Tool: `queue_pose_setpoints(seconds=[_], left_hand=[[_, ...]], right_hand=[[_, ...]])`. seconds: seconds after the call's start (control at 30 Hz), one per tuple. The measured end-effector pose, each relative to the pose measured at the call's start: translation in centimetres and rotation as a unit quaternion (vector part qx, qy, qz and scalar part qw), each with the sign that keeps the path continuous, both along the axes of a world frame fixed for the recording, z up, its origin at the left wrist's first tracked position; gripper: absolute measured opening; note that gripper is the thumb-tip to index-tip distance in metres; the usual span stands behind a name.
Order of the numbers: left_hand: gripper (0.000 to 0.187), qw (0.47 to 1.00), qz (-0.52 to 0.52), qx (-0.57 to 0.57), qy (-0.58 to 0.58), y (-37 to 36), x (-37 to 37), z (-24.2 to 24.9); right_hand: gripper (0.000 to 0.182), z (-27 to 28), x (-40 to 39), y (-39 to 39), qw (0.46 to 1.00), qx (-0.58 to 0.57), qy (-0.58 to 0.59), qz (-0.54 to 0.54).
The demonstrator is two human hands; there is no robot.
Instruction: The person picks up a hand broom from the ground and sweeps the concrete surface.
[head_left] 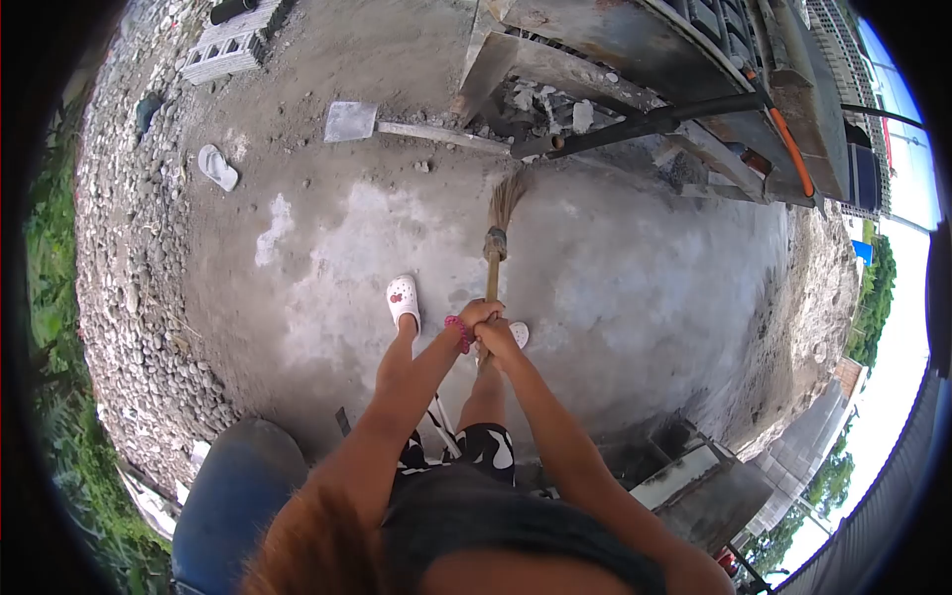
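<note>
Both of my hands grip the wooden handle of a broom (493, 278), one close to the other. My left hand (481, 313), with a pink band on its wrist, is wrapped round the handle slightly farther forward. Just behind it, my right hand (499, 337) closes on the same stick and partly covers the handle's lower end. The broom's stiff bristles (508, 198) point away from me and touch the dusty concrete floor (615, 288). A wrapped binding holds the bristles to the stick.
A shovel (351, 122) lies beyond the broom, near a metal-framed machine (615, 59) with rubble under it. A loose slipper (217, 168) and concrete blocks (234, 45) are at left, beside gravel (134, 258). A blue drum (238, 496) stands near me.
</note>
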State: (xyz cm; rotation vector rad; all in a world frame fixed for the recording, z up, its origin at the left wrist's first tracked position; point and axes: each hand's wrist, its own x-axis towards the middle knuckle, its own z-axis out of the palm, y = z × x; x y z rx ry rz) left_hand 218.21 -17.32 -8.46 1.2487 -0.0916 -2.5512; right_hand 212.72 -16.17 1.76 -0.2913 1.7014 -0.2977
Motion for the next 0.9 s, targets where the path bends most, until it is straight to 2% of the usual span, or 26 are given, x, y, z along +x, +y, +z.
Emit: queue_pose_setpoints(seconds=[0.1, 0.13, 0.2, 0.3, 0.33, 0.37, 0.4, 0.43, 0.47, 0.53, 0.57, 0.63, 0.7, 0.77, 0.83, 0.87, 0.9], left_hand=[[0.011, 0.992, 0.112, 0.044, -0.048, 0.1, 9.9, 0.1], [0.012, 0.991, 0.116, 0.055, -0.044, -0.2, 12.3, 1.1], [0.013, 0.987, 0.133, 0.048, -0.075, -0.8, 14.6, 3.9], [0.013, 0.980, 0.145, -0.011, -0.137, -0.1, 11.4, 6.2], [0.012, 0.967, 0.182, -0.002, -0.178, 0.5, 8.9, 7.9], [0.011, 0.965, 0.170, -0.003, -0.200, 1.0, 6.7, 10.3], [0.011, 0.962, 0.206, -0.044, -0.173, 3.8, 4.4, 8.9], [0.011, 0.950, 0.250, -0.029, -0.187, 6.0, 2.0, 9.4], [0.014, 0.957, 0.220, -0.041, -0.186, 7.9, 0.9, 10.4], [0.038, 0.991, 0.118, -0.020, -0.057, 10.9, 0.0, 11.3], [0.032, 0.988, 0.094, -0.082, -0.089, 12.9, -0.9, 10.0], [0.022, 0.965, 0.043, -0.206, -0.154, 17.1, -2.9, 3.9], [0.015, 0.972, -0.055, -0.197, -0.115, 15.4, -1.4, 3.0], [0.013, 0.978, -0.201, -0.040, 0.033, 7.9, 4.0, 7.3], [0.015, 0.972, -0.235, 0.001, -0.010, 3.9, 9.6, 7.2], [0.013, 0.984, -0.165, 0.063, 0.025, 3.3, 13.0, 5.7], [0.012, 0.990, -0.111, 0.083, -0.009, 3.1, 15.9, 4.9]], right_hand=[[0.037, 0.2, 7.3, -1.8, 0.986, 0.006, -0.128, 0.109], [0.041, -2.3, 9.8, -1.0, 0.983, -0.025, -0.089, 0.158], [0.052, -2.6, 12.1, -0.9, 0.978, -0.029, -0.088, 0.186], [0.049, -0.7, 8.4, 0.6, 0.978, -0.071, -0.152, 0.120], [0.047, 1.8, 5.6, 0.7, 0.976, -0.023, -0.170, 0.133], [0.044, 4.4, 2.5, 0.5, 0.970, 0.025, -0.188, 0.151], [0.046, 3.5, 0.3, 3.3, 0.970, -0.067, -0.131, 0.193], [0.047, 5.4, -1.3, 4.8, 0.968, -0.093, -0.093, 0.215], [0.045, 8.0, -2.1, 5.7, 0.978, -0.047, -0.103, 0.177], [0.041, 11.7, -2.3, 7.9, 0.990, 0.022, -0.116, 0.081], [0.039, 12.6, -2.0, 9.0, 0.992, 0.044, -0.120, 0.026], [0.028, 13.0, 0.0, 9.9, 0.990, 0.036, -0.100, -0.091], [0.019, 11.2, 2.1, 9.8, 0.979, 0.006, -0.104, -0.178], [0.011, 7.0, 4.3, 9.7, 0.961, -0.035, -0.127, -0.242], [0.005, 5.4, 8.2, 6.7, 0.970, 0.016, -0.157, -0.184], [0.006, 4.2, 10.9, 5.5, 0.964, 0.049, -0.197, -0.172], [0.008, 2.5, 13.7, 4.6, 0.955, 0.082, -0.237, -0.161]])
